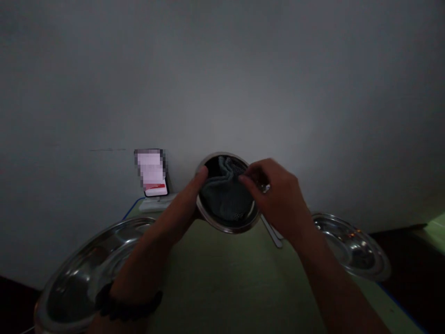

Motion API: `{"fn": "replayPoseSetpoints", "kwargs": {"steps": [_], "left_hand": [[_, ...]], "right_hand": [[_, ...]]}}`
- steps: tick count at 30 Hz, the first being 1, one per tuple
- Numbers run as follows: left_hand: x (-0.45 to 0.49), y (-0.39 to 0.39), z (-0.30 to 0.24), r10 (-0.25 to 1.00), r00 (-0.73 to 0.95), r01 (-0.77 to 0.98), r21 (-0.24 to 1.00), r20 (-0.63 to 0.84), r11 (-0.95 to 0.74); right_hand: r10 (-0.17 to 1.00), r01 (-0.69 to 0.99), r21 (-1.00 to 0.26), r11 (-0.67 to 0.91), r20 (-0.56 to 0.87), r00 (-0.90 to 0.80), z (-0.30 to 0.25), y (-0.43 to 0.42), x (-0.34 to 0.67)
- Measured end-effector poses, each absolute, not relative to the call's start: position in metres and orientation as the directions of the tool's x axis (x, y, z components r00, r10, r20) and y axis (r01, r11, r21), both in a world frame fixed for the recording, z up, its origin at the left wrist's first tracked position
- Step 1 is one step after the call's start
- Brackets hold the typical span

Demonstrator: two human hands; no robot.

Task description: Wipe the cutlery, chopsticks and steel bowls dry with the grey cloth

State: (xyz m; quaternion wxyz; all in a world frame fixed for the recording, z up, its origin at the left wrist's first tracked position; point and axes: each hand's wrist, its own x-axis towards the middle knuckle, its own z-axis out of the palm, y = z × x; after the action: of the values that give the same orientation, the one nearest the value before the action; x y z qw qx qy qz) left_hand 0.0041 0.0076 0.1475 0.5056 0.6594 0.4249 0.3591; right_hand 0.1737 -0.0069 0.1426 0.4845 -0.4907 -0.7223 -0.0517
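A round metal bowl (227,229) is held up above the table, its mouth tilted toward me. My left hand (189,195) grips its left side, with the thumb over the rim. Inside lies a crumpled grey-green cloth (225,197) with a thick folded edge and patches of mesh. At the bowl's right side, my right hand (273,185) has thumb and index finger pinched on the cloth near the rim. A small shiny bit shows by its curled fingers, too unclear to name. Most of the left fingers are hidden behind the bowl.
A large metal basin (66,287) stands at left, partly behind my left forearm. On the right, a metal dish (365,253) sits by the green table's (232,287) edge. A lit phone (153,174) leans by the wall (222,83). Flat pale strips (273,234) lie beneath my right hand.
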Motion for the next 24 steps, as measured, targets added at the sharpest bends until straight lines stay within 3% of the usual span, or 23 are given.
{"fn": "replayPoseSetpoints", "kwargs": {"steps": [2,5,8,11,14,17,19,21,24], "left_hand": [[0.009,0.008,0.143,0.92,0.385,0.136,0.981,0.077,-0.139],[0.017,0.008,0.129,0.918,0.368,0.026,0.985,0.149,-0.17],[0.022,0.008,0.118,0.915,0.391,-0.032,0.995,0.099,-0.093],[0.021,0.009,0.12,0.902,0.429,-0.092,0.996,0.055,-0.017],[0.015,0.013,0.128,0.92,0.354,-0.107,0.985,0.166,-0.136],[0.011,0.017,0.134,0.922,0.197,0.038,0.937,0.333,-0.347],[0.01,0.019,0.136,0.897,0.119,0.168,0.882,0.425,-0.44],[0.012,0.018,0.137,0.881,0.081,0.245,0.847,0.466,-0.471],[0.015,0.014,0.139,0.885,0.046,0.238,0.856,0.463,-0.46]], "right_hand": [[0.751,0.743,-0.416,0.524,0.638,-0.172,0.138,-0.01,0.165],[0.769,0.748,-0.483,0.455,0.636,-0.056,0.123,-0.004,0.149],[0.769,0.632,-0.598,0.492,0.639,0.007,0.114,0.003,0.139],[0.771,0.416,-0.659,0.627,0.6,-0.213,0.118,0.002,0.138],[0.722,0.306,-0.67,0.677,0.522,-0.454,0.125,-0.003,0.143],[0.746,0.462,-0.602,0.652,0.396,-0.536,0.125,-0.009,0.147],[0.818,0.681,-0.454,0.574,0.346,-0.459,0.119,-0.012,0.149],[0.868,0.85,-0.297,0.435,0.388,-0.308,0.112,-0.014,0.148],[0.833,0.932,-0.22,0.287,0.538,-0.13,0.102,-0.009,0.15]]}}
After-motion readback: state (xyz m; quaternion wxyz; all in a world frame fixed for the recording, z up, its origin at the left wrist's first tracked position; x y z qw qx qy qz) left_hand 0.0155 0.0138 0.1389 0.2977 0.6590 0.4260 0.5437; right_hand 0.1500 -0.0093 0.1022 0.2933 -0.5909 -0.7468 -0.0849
